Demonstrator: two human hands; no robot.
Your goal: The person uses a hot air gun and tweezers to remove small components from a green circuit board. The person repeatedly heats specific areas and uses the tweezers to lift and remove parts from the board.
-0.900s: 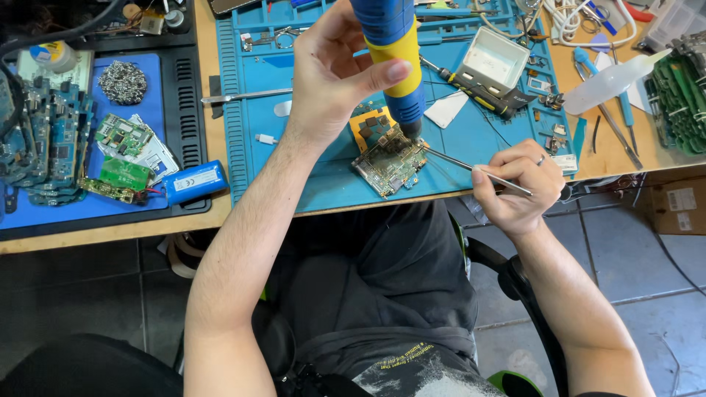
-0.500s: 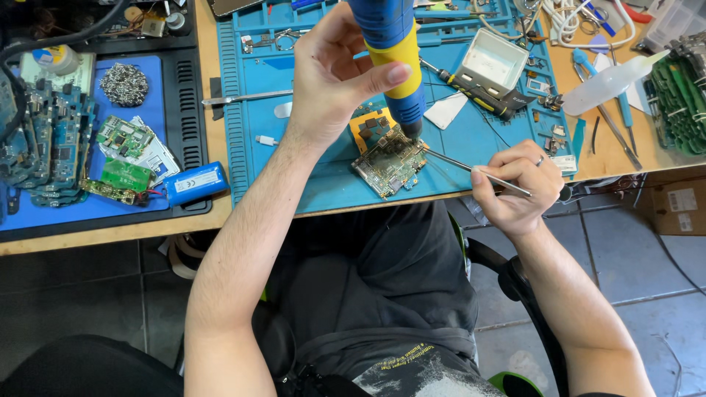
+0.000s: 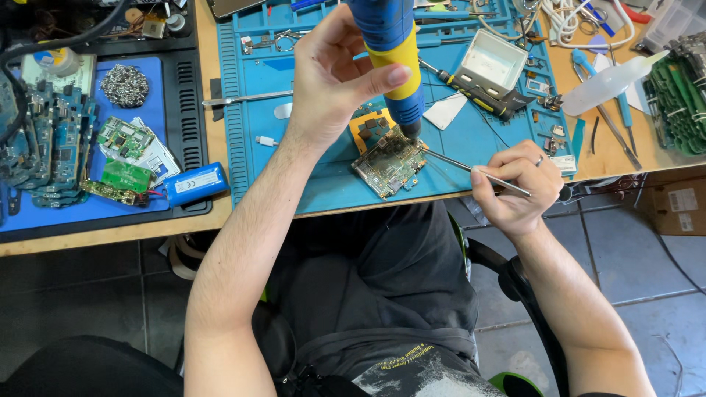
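My left hand grips a blue and yellow hot-air tool, held upright with its nozzle just above a small green circuit board. The board lies near the front edge of a blue work mat. My right hand holds thin metal tweezers whose tips reach the board's right edge, close under the nozzle. An orange patch lies beside the board.
Left of the mat, a blue tray holds several circuit boards, a blue battery cell and a wire-wool ball. A white box, a screwdriver, a clear squeeze bottle and cables lie at the back right.
My right hand with the tweezers has shifted slightly toward the board. The left hand and hot-air tool stay almost where they were.
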